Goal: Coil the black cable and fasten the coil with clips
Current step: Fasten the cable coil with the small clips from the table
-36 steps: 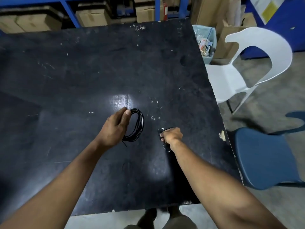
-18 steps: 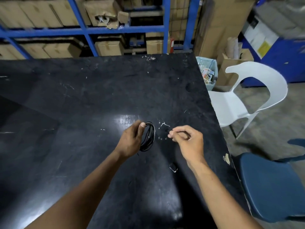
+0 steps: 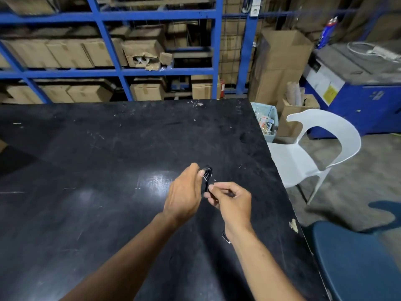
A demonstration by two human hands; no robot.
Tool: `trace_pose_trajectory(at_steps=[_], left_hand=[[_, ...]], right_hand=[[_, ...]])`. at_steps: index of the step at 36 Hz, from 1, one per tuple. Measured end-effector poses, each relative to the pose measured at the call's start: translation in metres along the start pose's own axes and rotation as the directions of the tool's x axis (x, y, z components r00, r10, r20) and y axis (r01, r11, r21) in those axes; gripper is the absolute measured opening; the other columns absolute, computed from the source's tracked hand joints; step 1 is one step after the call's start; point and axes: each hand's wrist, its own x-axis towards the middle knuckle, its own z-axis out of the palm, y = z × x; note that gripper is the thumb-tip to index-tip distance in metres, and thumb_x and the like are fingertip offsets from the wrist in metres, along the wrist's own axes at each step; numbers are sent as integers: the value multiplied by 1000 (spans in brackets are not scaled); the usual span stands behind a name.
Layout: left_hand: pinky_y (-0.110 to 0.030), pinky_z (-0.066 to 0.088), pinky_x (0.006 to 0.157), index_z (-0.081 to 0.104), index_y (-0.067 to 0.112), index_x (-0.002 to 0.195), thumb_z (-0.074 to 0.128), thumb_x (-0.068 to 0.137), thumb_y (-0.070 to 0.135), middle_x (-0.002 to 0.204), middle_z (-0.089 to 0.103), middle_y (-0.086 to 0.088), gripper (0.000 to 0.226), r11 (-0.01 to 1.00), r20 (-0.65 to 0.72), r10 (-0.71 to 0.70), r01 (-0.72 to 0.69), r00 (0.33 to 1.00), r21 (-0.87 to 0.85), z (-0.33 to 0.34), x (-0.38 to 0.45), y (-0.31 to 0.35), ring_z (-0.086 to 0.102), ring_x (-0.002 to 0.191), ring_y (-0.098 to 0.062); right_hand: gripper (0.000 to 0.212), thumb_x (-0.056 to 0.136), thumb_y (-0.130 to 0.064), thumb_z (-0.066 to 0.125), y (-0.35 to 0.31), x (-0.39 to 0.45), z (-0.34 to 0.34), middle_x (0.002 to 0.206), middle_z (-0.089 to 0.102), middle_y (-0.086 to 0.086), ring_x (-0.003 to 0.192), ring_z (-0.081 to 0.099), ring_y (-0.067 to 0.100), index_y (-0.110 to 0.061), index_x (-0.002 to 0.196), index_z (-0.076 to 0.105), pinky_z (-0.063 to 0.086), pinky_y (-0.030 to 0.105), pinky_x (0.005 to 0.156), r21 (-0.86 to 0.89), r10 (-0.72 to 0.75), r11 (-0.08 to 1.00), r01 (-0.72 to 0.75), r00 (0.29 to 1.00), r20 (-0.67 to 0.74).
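My left hand (image 3: pixel 184 194) grips the coiled black cable (image 3: pixel 207 173), held on edge above the black table (image 3: pixel 108 161); only a narrow part of the coil shows past my fingers. My right hand (image 3: pixel 232 200) is right beside the coil, fingers pinched on a small black binder clip that is mostly hidden. A second black clip (image 3: pixel 225 237) with a silver handle lies on the table just under my right wrist.
The table's right edge runs close by my right arm. Beyond it stand a white plastic chair (image 3: pixel 314 153) and a blue chair (image 3: pixel 355 261). A bin of scraps (image 3: pixel 267 122) and blue shelving (image 3: pixel 152 70) with cardboard boxes are behind the table.
My right hand picked a clip off the table and moved left up to the coil. My left hand turned the coil more on edge. The camera tilted upward.
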Motion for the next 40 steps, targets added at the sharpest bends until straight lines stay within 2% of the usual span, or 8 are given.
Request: trace_pose_trajectory(at_steps=[4,6,12,15,20,27,35,40], left_hand=[[-38,39,58,29,38,85,22,108,56,74,46,10,30,1000,13,27,-27,1000,0,-5,-4,4,47,61,-12],[-37,37,58,28,38,85,18,106,60,73,44,11,32,999,4,52,-52,999,6,-7,-7,6,45,59,-10],[-45,47,61,24,43,86,29,109,44,79,46,11,23,998,29,62,-62,998,16,-7,-11,14,44,63,-20],[-38,40,60,24,45,89,31,109,39,78,44,12,23,996,20,92,-92,996,8,-9,-11,17,43,62,-12],[-42,45,62,41,24,95,30,111,37,82,51,9,24,997,45,77,-77,996,-18,-9,-13,20,49,67,-16],[-35,36,60,36,24,88,31,110,36,76,41,10,25,992,37,120,-121,992,29,-11,-13,27,41,64,-16],[-31,36,60,32,32,89,30,111,41,77,44,11,24,994,47,110,-111,993,16,-9,-10,31,46,65,-10],[-42,47,62,42,20,93,30,110,43,82,50,7,31,991,81,134,-134,988,-7,-9,-7,35,51,68,-17]], right_hand=[[6,86,6,80,-5,3,2,79,77,18,74,81,29,0,86,77,61,25,64,48,-3,999,3,1000,2],[6,86,6,79,-7,4,3,80,78,18,77,82,30,1,87,77,61,24,64,90,4,996,-5,1000,8],[6,88,8,76,-6,2,7,85,80,18,72,79,21,5,94,73,60,21,64,195,28,980,-43,996,81],[5,91,8,72,-4,2,6,88,80,16,78,80,20,4,95,70,63,23,73,345,59,934,-92,993,105],[9,93,9,68,-5,2,4,85,78,11,83,80,19,1,90,68,65,29,88,490,110,852,-185,978,180],[12,96,7,63,-6,1,1,90,78,14,87,80,24,-4,90,67,65,30,88,563,187,772,-296,951,245],[14,89,-6,66,-6,-2,-3,100,79,6,98,78,17,-17,81,62,49,41,106,567,124,747,-346,911,393],[18,92,-7,63,-4,-2,-10,107,77,8,104,77,18,-18,78,63,46,43,109,611,68,709,-353,896,439]])
